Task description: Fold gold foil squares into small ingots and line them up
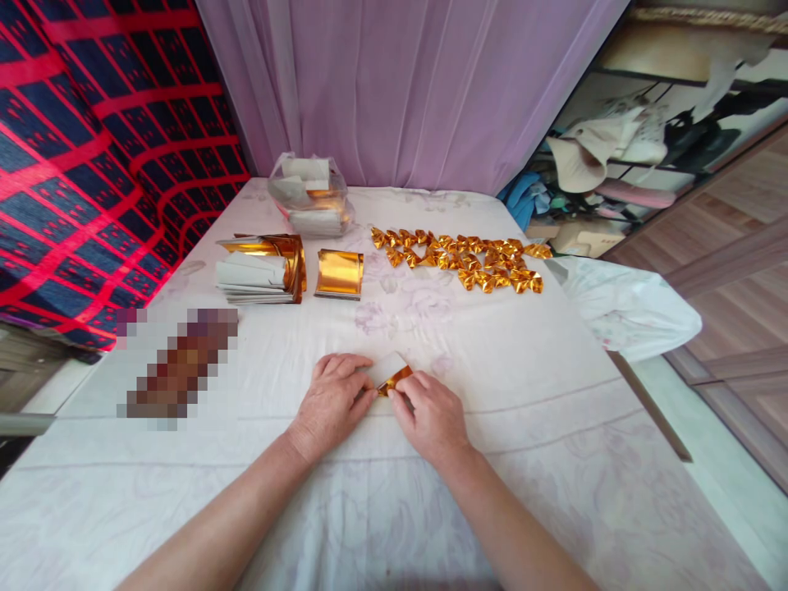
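1. While both hands work near the front edge, the table (554,460) lies under a pale floral cloth, soft and faintly creased; a tug on it could, I think, shift everything resting there.
2. Behind it hangs a sheer lilac curtain (394,90), with a red-and-navy checked fabric (80,164) to the left.
3. Farther back sit a stack of gold sheets (262,271), white side up, a curled single sheet (339,273), and a clear plastic bag (313,195) with more.
4. Glossy, crinkled folded gold pieces (459,258) lie in rows; a sleeve could scatter them.
5. The left hand (332,402) and right hand (431,419) pinch a small foil paper (390,373) between fingertips, pressed to the cloth. Thin foil might tear or crease crookedly.
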Motion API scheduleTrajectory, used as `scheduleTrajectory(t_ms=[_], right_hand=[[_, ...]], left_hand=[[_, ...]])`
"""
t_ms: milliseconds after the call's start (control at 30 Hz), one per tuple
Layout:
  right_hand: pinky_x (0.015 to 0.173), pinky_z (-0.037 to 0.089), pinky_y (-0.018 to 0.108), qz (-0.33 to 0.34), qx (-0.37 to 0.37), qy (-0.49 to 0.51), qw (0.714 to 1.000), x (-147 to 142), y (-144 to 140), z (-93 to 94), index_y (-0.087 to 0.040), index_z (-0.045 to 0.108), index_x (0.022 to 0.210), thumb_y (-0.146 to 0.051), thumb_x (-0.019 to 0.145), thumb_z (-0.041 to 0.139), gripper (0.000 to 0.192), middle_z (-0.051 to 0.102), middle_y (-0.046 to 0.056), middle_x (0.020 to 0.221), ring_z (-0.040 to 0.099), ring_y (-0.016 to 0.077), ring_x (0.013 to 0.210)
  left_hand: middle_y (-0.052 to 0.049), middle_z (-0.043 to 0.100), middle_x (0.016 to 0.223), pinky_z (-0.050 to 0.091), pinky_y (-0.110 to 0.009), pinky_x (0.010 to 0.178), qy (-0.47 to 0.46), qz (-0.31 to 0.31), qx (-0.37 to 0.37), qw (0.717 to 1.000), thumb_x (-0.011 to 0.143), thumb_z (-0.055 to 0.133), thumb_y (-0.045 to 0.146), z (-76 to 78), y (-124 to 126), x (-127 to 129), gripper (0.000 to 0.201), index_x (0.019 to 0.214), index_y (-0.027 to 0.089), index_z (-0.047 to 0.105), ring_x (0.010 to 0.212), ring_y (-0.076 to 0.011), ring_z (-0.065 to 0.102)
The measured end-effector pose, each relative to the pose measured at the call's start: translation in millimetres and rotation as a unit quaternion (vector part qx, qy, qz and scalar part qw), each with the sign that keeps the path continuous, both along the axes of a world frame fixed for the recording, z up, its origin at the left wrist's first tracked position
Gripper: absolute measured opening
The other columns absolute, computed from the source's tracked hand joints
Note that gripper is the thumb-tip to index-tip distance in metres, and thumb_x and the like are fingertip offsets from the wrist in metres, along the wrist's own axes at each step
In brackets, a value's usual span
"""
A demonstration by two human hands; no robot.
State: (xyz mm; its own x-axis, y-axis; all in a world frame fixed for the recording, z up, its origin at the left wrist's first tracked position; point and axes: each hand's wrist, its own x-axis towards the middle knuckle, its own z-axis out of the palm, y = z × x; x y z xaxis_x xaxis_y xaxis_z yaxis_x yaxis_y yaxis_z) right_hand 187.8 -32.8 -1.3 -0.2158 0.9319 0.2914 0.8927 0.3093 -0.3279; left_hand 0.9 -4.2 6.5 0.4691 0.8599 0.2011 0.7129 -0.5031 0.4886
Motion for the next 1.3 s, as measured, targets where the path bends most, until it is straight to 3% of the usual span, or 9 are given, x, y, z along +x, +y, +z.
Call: scheduleTrajectory(t_ms=[200,433,633,1100,1300], right_hand=[[0.064,0.035,0.026,-0.004,-0.007,-0.004,1.000,-0.3,1.4,0.2,-0.021,0.057,0.071,-0.025,0.089,0.054,0.018,0.061,0.001,0.072,0.057,0.0144,0.070],[0.064,0.035,0.026,-0.007,-0.012,0.003,1.000,-1.6,1.4,1.8,-0.021,0.056,0.070,-0.023,0.088,0.054,0.019,0.060,0.001,0.071,0.057,0.0140,0.070],[0.064,0.036,0.026,-0.011,-0.022,0.014,1.000,-1.6,1.3,2.8,-0.022,0.055,0.069,-0.023,0.088,0.053,0.019,0.061,0.001,0.072,0.057,0.0144,0.071],[0.063,0.034,0.026,-0.019,-0.019,0.014,1.000,-2.6,1.1,1.5,-0.021,0.055,0.068,-0.023,0.086,0.057,0.018,0.060,0.000,0.071,0.056,0.0137,0.068],[0.063,0.034,0.026,-0.016,-0.008,0.008,1.000,-3.0,1.8,1.9,-0.022,0.054,0.068,-0.024,0.087,0.055,0.019,0.060,0.000,0.070,0.056,0.0137,0.068]], left_hand=[[-0.006,0.065,0.112,0.039,-0.045,0.096,0.001,-0.002,0.047,0.999,0.088,0.060,0.025,0.0,-2.0,-2.0,0.009,0.084,0.020,0.066,0.106,-0.0236,0.056],[-0.003,0.064,0.080,0.045,-0.033,0.067,0.092,-0.067,0.170,0.979,0.097,0.045,0.025,3.0,-25.1,-0.7,0.025,0.110,0.020,0.066,0.072,-0.0179,0.057],[-0.005,0.062,0.079,0.046,-0.036,0.065,0.173,-0.067,0.166,0.969,0.095,0.050,0.027,0.4,-32.6,3.3,0.028,0.117,0.017,0.063,0.071,-0.0209,0.057],[-0.005,0.062,0.084,0.047,-0.037,0.069,0.179,-0.057,0.119,0.975,0.091,0.057,0.027,0.9,-32.7,3.8,0.032,0.121,0.018,0.061,0.076,-0.0221,0.058],[-0.006,0.062,0.085,0.046,-0.036,0.069,0.178,-0.054,0.095,0.978,0.094,0.051,0.030,2.9,-31.9,4.4,0.030,0.121,0.020,0.061,0.078,-0.0213,0.058]])
